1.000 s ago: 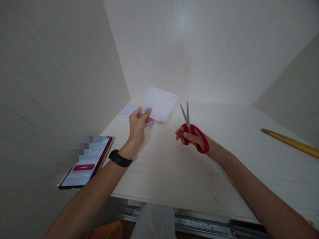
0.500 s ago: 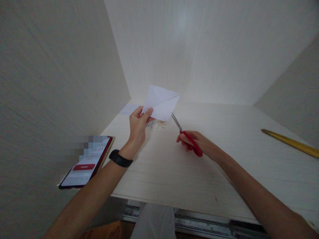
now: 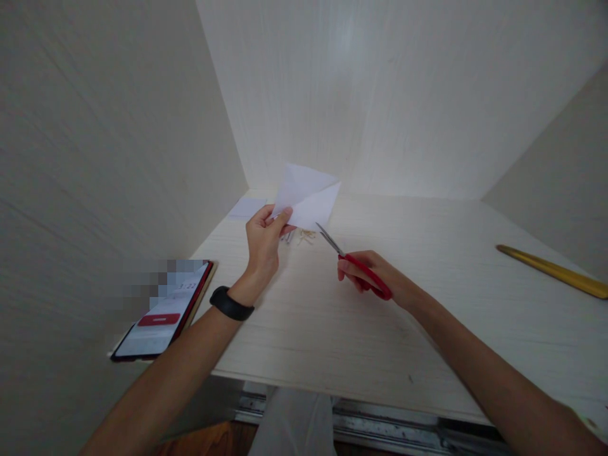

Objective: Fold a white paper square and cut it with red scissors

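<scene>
A white sheet of paper (image 3: 308,190) with crease lines is pinched at its lower left corner by my left hand (image 3: 266,234), thumb on top. It is held up above the table. My right hand (image 3: 368,269) is wrapped round the red handles of a pair of scissors (image 3: 363,269). The blades are slightly apart and point up and left, their tips at the lower edge of the paper. Whether the tips touch the paper I cannot tell. Just below the paper lie several thin pale strips (image 3: 306,236) and some small rolled white pieces (image 3: 287,237), partly hidden by my left hand.
A phone (image 3: 164,323) showing a timer lies at the table's left edge, beside my left forearm. Flat white paper (image 3: 247,208) rests at the back left corner. On the right lies a long yellow tool (image 3: 551,271). Walls enclose the table (image 3: 332,342) at the back and sides.
The scissors have moved a little left and turned flatter, bringing their tips from beside the paper to its lower edge. The paper and my left hand have barely moved.
</scene>
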The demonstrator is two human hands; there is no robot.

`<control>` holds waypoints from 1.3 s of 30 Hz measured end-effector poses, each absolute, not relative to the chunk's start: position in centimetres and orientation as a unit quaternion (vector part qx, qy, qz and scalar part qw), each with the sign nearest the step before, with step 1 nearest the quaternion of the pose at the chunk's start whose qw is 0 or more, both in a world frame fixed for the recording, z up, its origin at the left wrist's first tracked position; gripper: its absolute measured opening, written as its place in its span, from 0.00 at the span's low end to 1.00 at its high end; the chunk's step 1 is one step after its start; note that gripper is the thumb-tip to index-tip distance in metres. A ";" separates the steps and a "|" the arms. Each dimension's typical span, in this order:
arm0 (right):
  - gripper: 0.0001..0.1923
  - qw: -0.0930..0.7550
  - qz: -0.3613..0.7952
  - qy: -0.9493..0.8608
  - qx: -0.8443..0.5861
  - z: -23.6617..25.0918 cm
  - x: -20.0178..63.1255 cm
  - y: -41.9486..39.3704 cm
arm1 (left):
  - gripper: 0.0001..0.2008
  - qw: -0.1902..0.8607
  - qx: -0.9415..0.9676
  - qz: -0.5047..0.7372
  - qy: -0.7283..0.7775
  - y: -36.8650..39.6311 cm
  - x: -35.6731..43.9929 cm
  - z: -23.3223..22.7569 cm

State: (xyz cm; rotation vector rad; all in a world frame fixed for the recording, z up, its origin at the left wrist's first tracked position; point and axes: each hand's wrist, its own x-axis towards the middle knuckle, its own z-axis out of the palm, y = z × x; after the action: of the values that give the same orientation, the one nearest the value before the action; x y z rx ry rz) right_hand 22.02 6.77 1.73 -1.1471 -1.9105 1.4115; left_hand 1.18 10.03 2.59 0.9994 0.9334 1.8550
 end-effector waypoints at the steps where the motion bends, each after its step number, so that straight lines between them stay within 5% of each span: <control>1: 0.25 0.248 0.521 -0.699 -0.423 1.7 22.0 6.7 | 0.11 0.407 0.396 0.735 0.370 10.0 1.2 2.6; 39: 0.28 0.266 0.567 -0.693 -0.358 1.9 21.7 6.2 | 0.11 0.427 0.424 0.712 0.363 9.3 1.9 2.6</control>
State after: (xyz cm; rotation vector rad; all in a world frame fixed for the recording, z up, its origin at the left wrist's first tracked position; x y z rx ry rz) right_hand 21.70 6.16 1.91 -0.9672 -1.8700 1.5298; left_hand 1.94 9.32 2.59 1.0583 0.9071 1.7787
